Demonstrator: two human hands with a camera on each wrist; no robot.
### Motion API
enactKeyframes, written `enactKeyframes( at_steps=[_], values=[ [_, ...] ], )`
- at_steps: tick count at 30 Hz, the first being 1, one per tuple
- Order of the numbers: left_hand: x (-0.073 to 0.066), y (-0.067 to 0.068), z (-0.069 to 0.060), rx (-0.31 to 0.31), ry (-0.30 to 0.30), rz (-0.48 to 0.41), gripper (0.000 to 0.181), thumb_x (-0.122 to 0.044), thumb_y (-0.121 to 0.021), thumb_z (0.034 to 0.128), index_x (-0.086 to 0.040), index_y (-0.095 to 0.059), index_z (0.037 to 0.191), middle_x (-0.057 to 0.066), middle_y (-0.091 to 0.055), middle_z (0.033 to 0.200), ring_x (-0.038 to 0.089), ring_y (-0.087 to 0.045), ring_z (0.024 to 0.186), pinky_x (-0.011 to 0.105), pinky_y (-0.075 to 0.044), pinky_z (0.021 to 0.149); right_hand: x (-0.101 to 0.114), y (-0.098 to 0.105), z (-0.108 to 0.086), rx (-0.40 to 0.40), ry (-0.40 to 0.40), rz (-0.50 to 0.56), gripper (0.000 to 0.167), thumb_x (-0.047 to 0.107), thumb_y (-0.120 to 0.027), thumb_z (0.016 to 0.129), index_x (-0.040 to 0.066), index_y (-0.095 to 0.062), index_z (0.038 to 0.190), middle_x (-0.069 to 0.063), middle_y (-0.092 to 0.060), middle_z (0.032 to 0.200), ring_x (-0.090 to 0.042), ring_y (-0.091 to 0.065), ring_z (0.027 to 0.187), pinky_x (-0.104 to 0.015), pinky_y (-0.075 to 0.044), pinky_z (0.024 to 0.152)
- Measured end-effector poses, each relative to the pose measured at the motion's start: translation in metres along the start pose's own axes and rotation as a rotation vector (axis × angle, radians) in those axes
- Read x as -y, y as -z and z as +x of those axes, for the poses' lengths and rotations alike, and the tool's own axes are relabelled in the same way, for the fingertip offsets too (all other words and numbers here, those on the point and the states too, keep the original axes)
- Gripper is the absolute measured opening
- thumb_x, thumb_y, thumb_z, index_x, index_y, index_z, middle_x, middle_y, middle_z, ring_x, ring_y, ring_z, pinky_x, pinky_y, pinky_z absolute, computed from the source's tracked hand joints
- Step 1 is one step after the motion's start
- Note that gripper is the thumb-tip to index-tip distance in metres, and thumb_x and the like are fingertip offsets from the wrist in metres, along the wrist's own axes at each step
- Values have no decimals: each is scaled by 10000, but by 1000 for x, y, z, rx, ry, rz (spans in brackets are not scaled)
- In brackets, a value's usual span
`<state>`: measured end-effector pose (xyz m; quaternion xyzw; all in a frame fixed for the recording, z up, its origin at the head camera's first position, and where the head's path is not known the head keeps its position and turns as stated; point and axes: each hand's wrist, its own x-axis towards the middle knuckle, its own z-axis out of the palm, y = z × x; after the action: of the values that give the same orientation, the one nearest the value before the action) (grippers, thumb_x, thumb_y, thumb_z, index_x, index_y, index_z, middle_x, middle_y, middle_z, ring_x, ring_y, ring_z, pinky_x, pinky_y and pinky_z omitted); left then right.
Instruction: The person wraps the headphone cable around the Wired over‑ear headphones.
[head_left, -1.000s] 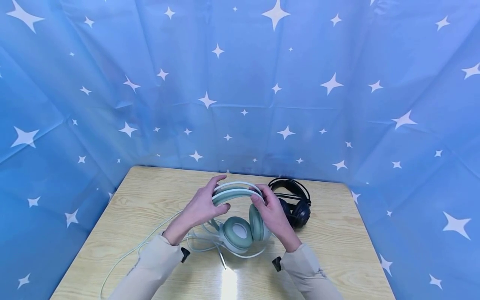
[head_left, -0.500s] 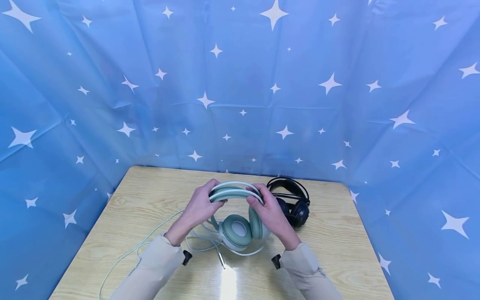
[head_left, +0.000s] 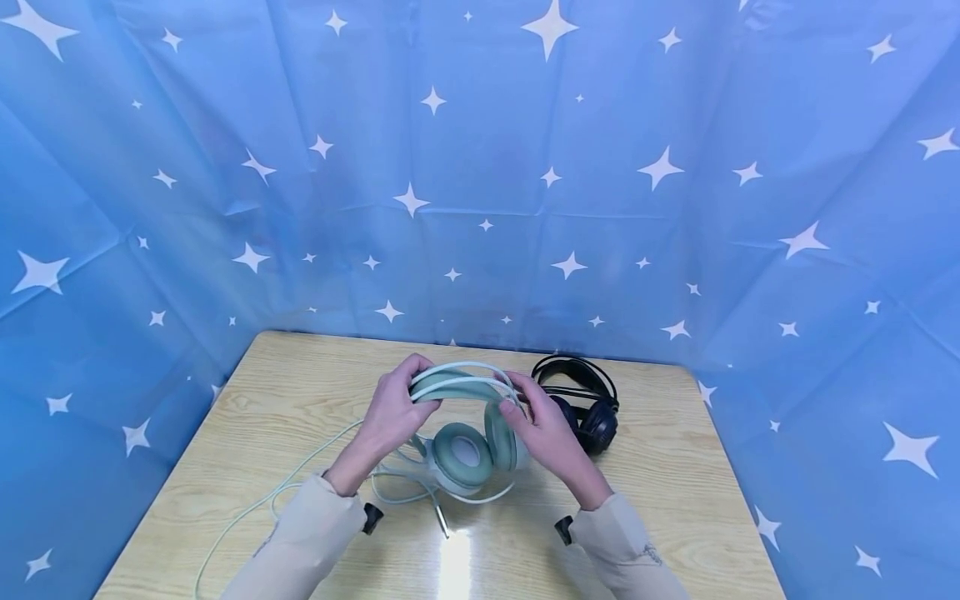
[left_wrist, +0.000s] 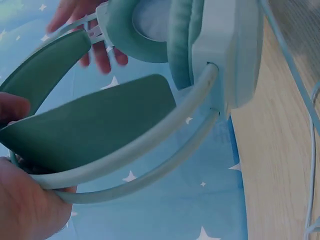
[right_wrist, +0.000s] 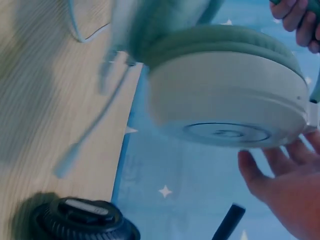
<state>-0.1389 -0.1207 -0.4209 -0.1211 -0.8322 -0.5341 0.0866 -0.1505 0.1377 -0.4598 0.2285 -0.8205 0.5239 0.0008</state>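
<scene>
Mint-green and white headphones (head_left: 453, 385) are held up above the table, ear cups hanging toward me. My left hand (head_left: 392, 412) grips the left part of the headband, and in the left wrist view its thumb (left_wrist: 14, 106) lies on the green inner pad (left_wrist: 100, 125). Around the headband's right side, my right hand (head_left: 551, 437) has loosely extended fingers. In the right wrist view those fingers and thumb (right_wrist: 250, 167) lie along the edge of the white ear cup (right_wrist: 225, 100). Whether they touch it is hard to tell.
Black headphones (head_left: 600, 427) lie right behind my right hand. A pale cable (head_left: 292, 480) runs across the wooden table (head_left: 675, 500) to the left, its metal plug (head_left: 442, 520) near the middle. A blue star-patterned curtain (head_left: 480, 183) rises behind the table.
The green headphones have shifted slightly left and tilted, the left hand moving with them. My right hand's fingers have loosened on the headband. The black headphones have stayed put.
</scene>
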Motion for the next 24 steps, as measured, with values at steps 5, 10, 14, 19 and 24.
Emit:
enactKeyframes(
  at_steps=[5, 10, 14, 19, 24],
  values=[
    [-1, 10, -1, -72, 22, -92, 211, 14, -678, 840, -61, -635, 1032, 20, -521, 765, 194, -492, 689, 317, -426, 658, -5, 7, -15, -97, 59, -10, 466, 172, -522, 1085, 153, -454, 1546, -76, -460, 1573, -289, -459, 1426, -542, -425, 1103],
    [-2, 18, -2, -141, 40, -195, 216, 57, -657, 839, -13, -627, 1040, 26, -538, 777, 181, -483, 694, 295, -412, 670, -9, 13, -33, -213, 68, 49, 431, 92, -528, 1072, 96, -492, 1501, -95, -473, 1558, -196, -447, 1429, -378, -415, 1132],
    [-2, 21, -3, -206, 48, -264, 258, 96, -647, 827, 23, -623, 1073, 15, -558, 783, 161, -494, 725, 276, -413, 692, -11, 14, -46, -264, 62, 141, 356, 74, -484, 1086, 45, -527, 1438, -151, -534, 1473, -109, -499, 1373, -252, -407, 1119],
    [-2, 23, -2, -282, 45, -358, 258, 122, -610, 834, 38, -593, 1077, -26, -505, 678, 112, -462, 593, 231, -394, 568, -10, 10, -57, -277, 76, 224, 224, 54, -427, 1099, -28, -631, 1139, -143, -680, 1100, -125, -673, 1034, -243, -547, 904],
    [-5, 23, -1, -351, -1, -511, 252, 156, -559, 828, -3, -565, 1023, -50, -504, 619, 68, -415, 496, 192, -361, 486, -14, -1, -62, -192, 27, 175, 309, 62, -451, 1092, 35, -664, 870, -71, -695, 771, -170, -679, 703, -308, -571, 635]
  ],
)
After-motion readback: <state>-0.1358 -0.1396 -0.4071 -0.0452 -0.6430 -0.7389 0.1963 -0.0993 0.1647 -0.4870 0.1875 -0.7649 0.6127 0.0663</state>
